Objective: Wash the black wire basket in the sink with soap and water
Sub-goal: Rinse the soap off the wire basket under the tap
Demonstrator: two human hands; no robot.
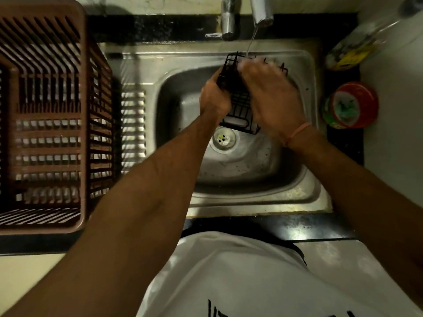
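Observation:
The black wire basket (240, 106) is held above the steel sink (251, 175), under a thin stream of water (251, 41) from the tap (261, 12). My left hand (214, 97) grips the basket's left side. My right hand (272, 99) lies over the basket's top and right side, blurred by motion, fingers stretched toward the far rim. Most of the basket's right half is hidden under that hand. Whether the right hand holds anything is not visible.
A large brown plastic crate (45, 115) stands on the draining board at the left. At the sink's right, a round red-rimmed tub (353, 106) and a yellow-labelled bottle (357, 49) sit on the counter. The drain (223, 138) lies below the basket.

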